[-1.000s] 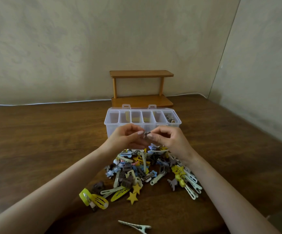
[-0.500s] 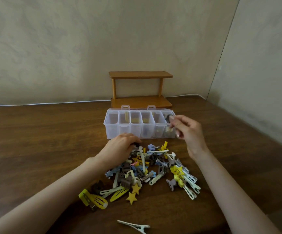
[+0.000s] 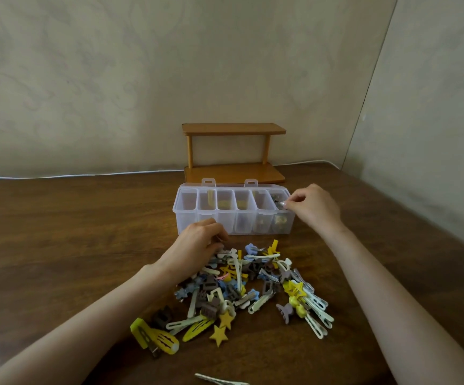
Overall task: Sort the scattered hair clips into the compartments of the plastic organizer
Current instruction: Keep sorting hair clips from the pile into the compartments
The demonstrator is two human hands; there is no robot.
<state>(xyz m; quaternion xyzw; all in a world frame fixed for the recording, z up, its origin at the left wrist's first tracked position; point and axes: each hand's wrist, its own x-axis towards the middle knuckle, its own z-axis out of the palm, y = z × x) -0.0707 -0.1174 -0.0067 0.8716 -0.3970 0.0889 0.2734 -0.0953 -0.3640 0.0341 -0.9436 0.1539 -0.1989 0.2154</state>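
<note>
The clear plastic organizer (image 3: 189,223) stands open on the table with a row of compartments; some hold yellow and dark clips. My right hand (image 3: 315,209) hovers at the rightmost compartment, thumb and finger pinched on a small grey clip (image 3: 281,203) just above its rim. A pile of hair clips (image 3: 248,284) in yellow, white, brown and blue lies in front of the organizer. My left hand (image 3: 197,244) rests on the pile's far left edge, fingers curled down among the clips; what they hold is hidden.
A small wooden two-tier shelf (image 3: 233,173) stands behind the organizer against the wall. A white cable (image 3: 86,175) runs along the table's back edge. One white clip (image 3: 219,381) lies alone near the front edge. A wall closes the right side.
My hands have separated. The right one carried the small clip up and right to the rightmost compartment. The left one dropped onto the pile.
</note>
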